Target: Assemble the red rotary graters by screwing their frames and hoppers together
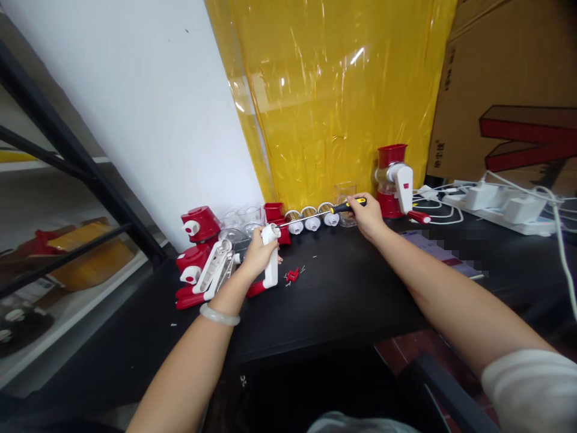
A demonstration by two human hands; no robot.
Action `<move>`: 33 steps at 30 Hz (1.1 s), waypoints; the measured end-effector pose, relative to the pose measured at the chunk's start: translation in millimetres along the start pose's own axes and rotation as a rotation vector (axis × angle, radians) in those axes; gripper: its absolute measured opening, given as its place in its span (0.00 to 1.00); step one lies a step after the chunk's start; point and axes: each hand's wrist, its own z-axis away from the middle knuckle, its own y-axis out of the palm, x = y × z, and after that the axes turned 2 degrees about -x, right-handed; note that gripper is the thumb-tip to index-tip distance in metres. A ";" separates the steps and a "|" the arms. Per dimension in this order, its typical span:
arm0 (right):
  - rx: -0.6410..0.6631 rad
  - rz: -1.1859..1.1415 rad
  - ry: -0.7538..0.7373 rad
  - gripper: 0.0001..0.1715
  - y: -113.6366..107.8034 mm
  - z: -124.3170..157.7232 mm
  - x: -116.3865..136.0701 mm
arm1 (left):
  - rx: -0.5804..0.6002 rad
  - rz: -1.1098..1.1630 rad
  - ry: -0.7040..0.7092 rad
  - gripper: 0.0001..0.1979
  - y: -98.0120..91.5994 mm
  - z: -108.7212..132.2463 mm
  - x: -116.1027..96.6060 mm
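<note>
My left hand (258, 254) is closed around a white crank handle (272, 264) with a red grip at its lower end. In my right hand (366, 215) is a screwdriver (343, 207) with a black and yellow handle, held nearly level. Its shaft runs left to the round end of the crank handle; whether the tip touches a screw is too small to tell. Below, on the black table (333, 282), lie small red clips (293, 275) with several screws around them. More white crank handles (211, 270) with red grips lie left of my left hand.
Red housings (198, 224) and clear plastic parts (243, 216) stand at the left. Several grater drums (311, 219) line the back. An assembled red-and-white rotary grater (393, 180) stands at right, near a power strip (509, 210) with loose cables and a booklet (437, 252).
</note>
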 end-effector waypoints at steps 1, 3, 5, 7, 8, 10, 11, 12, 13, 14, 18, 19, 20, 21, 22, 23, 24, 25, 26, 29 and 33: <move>0.001 0.003 0.001 0.20 0.0 0.0 -0.1 | 0.000 -0.004 0.000 0.26 0.0 0.1 0.0; 0.015 0.005 0.004 0.21 0.2 0.2 -0.5 | -0.002 -0.015 0.002 0.26 0.2 0.7 -0.4; 0.039 -0.006 0.012 0.21 0.3 0.8 -1.0 | -0.004 -0.027 0.002 0.25 0.3 1.3 -1.0; 0.055 -0.014 0.021 0.22 0.3 1.4 -1.0 | 0.000 -0.029 0.003 0.25 0.3 1.5 -1.2; 0.057 -0.009 0.020 0.22 0.2 1.7 -0.6 | 0.004 -0.027 0.005 0.25 0.2 1.4 -1.2; 0.049 0.020 0.005 0.22 -0.1 2.0 0.6 | 0.014 -0.021 0.006 0.25 0.2 1.0 -1.0; 0.044 0.043 -0.008 0.22 -0.2 2.2 1.3 | 0.017 -0.020 0.006 0.25 0.3 0.8 -0.8; 0.040 0.064 -0.020 0.22 -0.3 2.3 2.0 | 0.019 -0.020 0.005 0.25 0.3 0.6 -0.6; 0.035 0.081 -0.031 0.22 -0.4 2.4 2.6 | 0.020 -0.020 0.005 0.25 0.3 0.4 -0.3; 0.030 0.094 -0.036 0.22 -0.4 2.5 3.0 | 0.021 -0.023 0.004 0.25 0.3 0.1 0.0; 0.009 0.063 -0.021 0.20 -0.4 1.7 2.5 | 0.020 -0.044 0.001 0.26 -0.6 -1.5 2.9; 0.005 0.049 -0.018 0.20 -0.5 1.3 2.0 | 0.020 -0.047 0.005 0.26 -1.0 -2.0 3.7; 0.001 0.038 -0.017 0.19 -0.6 0.7 1.5 | 0.021 -0.048 0.010 0.26 -1.4 -2.6 4.5; -0.004 0.033 -0.020 0.19 -0.7 0.1 1.1 | 0.022 -0.048 0.014 0.27 -1.8 -3.0 5.0; -0.010 0.034 -0.023 0.18 -0.9 -0.6 0.8 | 0.026 -0.049 0.014 0.27 -2.1 -3.3 5.2; -0.016 0.039 -0.026 0.18 -1.2 -1.1 0.6 | 0.030 -0.053 0.008 0.27 -2.4 -3.3 4.9; -0.023 0.046 -0.025 0.18 -1.5 -1.7 0.7 | 0.034 -0.060 0.000 0.27 -2.6 -2.9 4.1; -0.030 0.055 -0.020 0.17 -1.9 -2.1 1.0 | 0.037 -0.071 -0.008 0.27 -2.7 -2.2 3.0; -0.039 0.066 -0.015 0.17 -2.3 -2.4 1.5 | 0.039 -0.089 -0.010 0.26 -2.8 -1.0 1.5; -0.067 0.115 -0.013 0.15 -3.6 -2.9 4.3 | 0.056 -0.209 0.034 0.24 -3.0 4.7 -3.8; -0.107 0.177 -0.030 0.12 -6.0 -4.4 7.2 | 0.107 -0.416 0.130 0.22 -3.2 12.8 -8.7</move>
